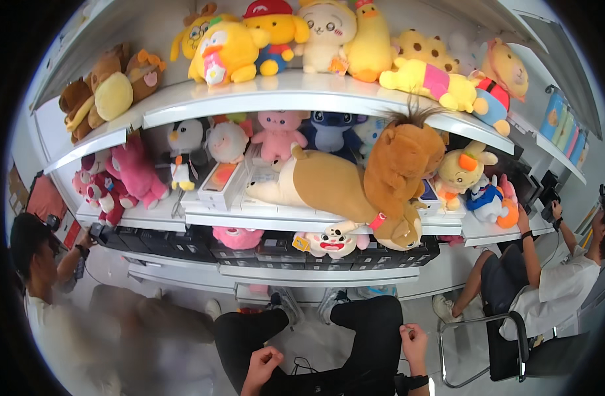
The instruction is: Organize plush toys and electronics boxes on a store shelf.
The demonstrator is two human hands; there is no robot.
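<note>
The head view shows two bare hands, well apart, both on the near side of a long tan plush animal (325, 181). The left hand (266, 363) hangs by the black trousers (372, 330), its fingers curled in toward the thumb; the right hand (413, 340), beside one knee, is loosely curled too. Neither has hold of anything that shows.

The tan plush lies along the middle shelf (269, 214), its head over the front edge. One brown plush (401, 158) with tufted hair rests against its right part. Behind it stand one pink plush (279, 135) and one dark blue plush (332, 135); left of it are one white box (220, 185), one penguin plush (184, 148) and two deep pink plush toys. Above it, five plush toys cluster together. Below it, two plush heads sit before black boxes (160, 241). Two other people flank it, one each side.

The tan plush hides the blue one's lower body. The boxes overlap too much to count; the left person's lower body is blurred; both forearms run off the bottom edge.
</note>
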